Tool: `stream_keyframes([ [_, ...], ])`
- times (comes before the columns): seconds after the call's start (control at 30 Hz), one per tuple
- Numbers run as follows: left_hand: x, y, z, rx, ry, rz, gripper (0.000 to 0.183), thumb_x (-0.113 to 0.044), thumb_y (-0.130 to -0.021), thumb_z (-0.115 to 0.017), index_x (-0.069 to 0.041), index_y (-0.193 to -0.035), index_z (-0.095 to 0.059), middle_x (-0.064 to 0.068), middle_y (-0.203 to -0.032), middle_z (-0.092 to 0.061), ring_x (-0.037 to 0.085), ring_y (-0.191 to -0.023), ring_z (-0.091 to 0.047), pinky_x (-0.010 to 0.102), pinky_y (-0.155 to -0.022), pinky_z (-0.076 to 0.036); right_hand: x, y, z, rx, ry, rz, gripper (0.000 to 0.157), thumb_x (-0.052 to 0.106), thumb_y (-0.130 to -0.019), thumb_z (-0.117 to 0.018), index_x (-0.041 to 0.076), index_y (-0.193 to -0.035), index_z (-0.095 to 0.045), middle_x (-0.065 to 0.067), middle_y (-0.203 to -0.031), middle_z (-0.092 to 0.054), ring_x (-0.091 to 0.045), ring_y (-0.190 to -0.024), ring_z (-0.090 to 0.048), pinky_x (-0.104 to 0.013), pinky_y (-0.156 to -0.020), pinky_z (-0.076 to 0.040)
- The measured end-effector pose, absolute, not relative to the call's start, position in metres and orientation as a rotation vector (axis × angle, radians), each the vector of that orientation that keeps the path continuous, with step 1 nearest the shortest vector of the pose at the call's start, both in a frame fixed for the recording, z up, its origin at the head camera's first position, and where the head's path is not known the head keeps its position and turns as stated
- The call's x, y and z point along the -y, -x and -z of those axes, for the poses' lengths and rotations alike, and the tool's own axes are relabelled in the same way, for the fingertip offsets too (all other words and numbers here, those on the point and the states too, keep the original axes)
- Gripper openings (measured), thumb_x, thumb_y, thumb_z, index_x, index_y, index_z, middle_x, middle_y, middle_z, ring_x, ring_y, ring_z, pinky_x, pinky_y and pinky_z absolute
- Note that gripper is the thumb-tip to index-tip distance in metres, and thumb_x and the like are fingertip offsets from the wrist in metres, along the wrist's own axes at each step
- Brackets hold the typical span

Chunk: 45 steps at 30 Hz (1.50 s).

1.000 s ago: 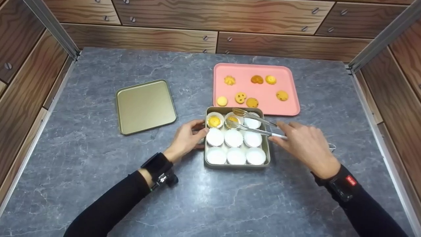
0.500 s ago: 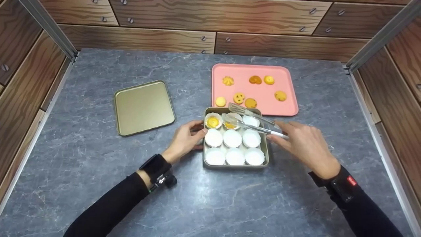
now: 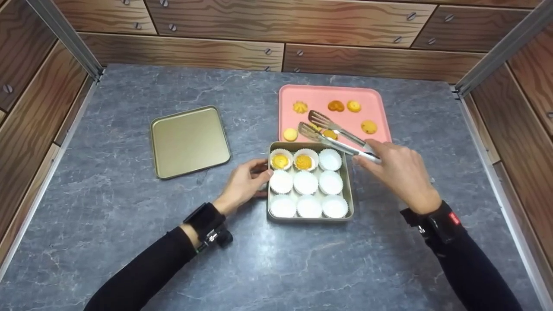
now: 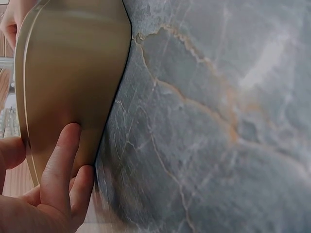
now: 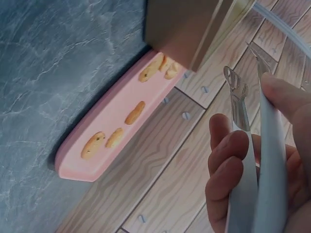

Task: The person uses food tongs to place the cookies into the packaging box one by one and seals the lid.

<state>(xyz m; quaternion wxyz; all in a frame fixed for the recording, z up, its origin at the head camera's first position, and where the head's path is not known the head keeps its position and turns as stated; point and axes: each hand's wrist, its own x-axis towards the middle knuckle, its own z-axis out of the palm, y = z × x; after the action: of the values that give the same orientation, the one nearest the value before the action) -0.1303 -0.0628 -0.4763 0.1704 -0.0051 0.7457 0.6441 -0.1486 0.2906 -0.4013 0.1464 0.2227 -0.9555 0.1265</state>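
Observation:
My left hand (image 3: 244, 183) rests at the left side of a square gold tin (image 3: 350, 194), straight fingers against its outer wall and thumb at the rim. White paper cups (image 3: 305, 182) stand in rows inside the tin. In the far row, the left cup holds a yellow cookie (image 3: 280, 161) and the middle one a swirled golden cookie (image 3: 303, 163). My right hand (image 3: 399, 170) grips metal tongs (image 3: 345, 149) by their pale handles. The tongs' spread, slotted ends hover over the pink tray's near side with nothing between them, overlapping two cookies.
The pink tray (image 3: 383, 106) lies behind the tin and carries several cookies, among them a flower-shaped one (image 3: 300, 107) and a heart-shaped one (image 3: 336, 106). A gold tin lid (image 3: 190, 142) lies at the left. Wood-patterned walls (image 3: 181, 49) enclose the marbled table.
The tongs have let go of the swirled cookie in the middle far cup. My right hand has moved them away from me, over the tray. My left hand stays at the tin.

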Motion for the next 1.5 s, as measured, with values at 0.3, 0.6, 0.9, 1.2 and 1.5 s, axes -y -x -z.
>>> stream_keyframes([
  [0.3, 0.063, 0.13, 0.477, -2.081, 0.033, -1.852, 0.052, -0.014, -0.101, -0.068, -0.002, -0.148, -0.051, 0.018, -0.139, -0.06, 0.03, -0.115, -0.066, 0.033, -0.076, -0.068, -0.289, 0.167, 0.408, 2.778, -0.565, -0.359, 0.039, 0.04, -0.094, -0.078, 0.004, -0.109, -0.072, -0.004, -0.063, -0.053, -0.017, -0.048, -0.041, -0.03, -0.037, -0.032],
  [0.6, 0.065, 0.13, 0.476, -2.108, 0.039, -1.831, 0.053, -0.015, -0.101, -0.068, -0.003, -0.149, -0.05, 0.018, -0.139, -0.061, 0.029, -0.114, -0.066, 0.032, -0.077, -0.067, -0.278, 0.197, 0.408, 2.853, -0.536, -0.283, 0.035, 0.039, -0.095, -0.076, 0.007, -0.091, -0.063, -0.003, -0.061, -0.052, -0.018, -0.046, -0.044, -0.029, -0.035, -0.036],
  [0.9, 0.064, 0.13, 0.476, -2.087, 0.025, -1.849, 0.053, -0.014, -0.101, -0.068, -0.002, -0.149, -0.05, 0.019, -0.138, -0.061, 0.029, -0.11, -0.067, 0.033, -0.077, -0.067, -0.261, 0.222, 0.406, 2.984, -0.423, -0.234, 0.041, 0.045, -0.096, -0.073, 0.006, -0.091, -0.066, -0.005, -0.063, -0.054, -0.022, -0.049, -0.048, -0.033, -0.038, -0.038],
  [1.2, 0.063, 0.13, 0.477, -2.076, 0.017, -1.862, 0.053, -0.013, -0.101, -0.067, -0.001, -0.149, -0.049, 0.019, -0.138, -0.061, 0.03, -0.112, -0.067, 0.034, -0.075, -0.068, -0.25, 0.231, 0.408, 3.013, -0.349, -0.179, 0.044, 0.049, -0.096, -0.07, 0.006, -0.089, -0.065, -0.009, -0.066, -0.053, -0.028, -0.056, -0.052, -0.044, -0.042, -0.045],
  [1.5, 0.062, 0.13, 0.477, -2.073, 0.036, -1.86, 0.053, -0.014, -0.101, -0.068, -0.003, -0.15, -0.049, 0.018, -0.137, -0.061, 0.029, -0.11, -0.067, 0.033, -0.076, -0.068, -0.243, 0.24, 0.415, 3.023, -0.336, -0.163, 0.045, 0.048, -0.097, -0.069, 0.008, -0.08, -0.062, -0.011, -0.068, -0.057, -0.034, -0.061, -0.058, -0.048, -0.049, -0.046],
])
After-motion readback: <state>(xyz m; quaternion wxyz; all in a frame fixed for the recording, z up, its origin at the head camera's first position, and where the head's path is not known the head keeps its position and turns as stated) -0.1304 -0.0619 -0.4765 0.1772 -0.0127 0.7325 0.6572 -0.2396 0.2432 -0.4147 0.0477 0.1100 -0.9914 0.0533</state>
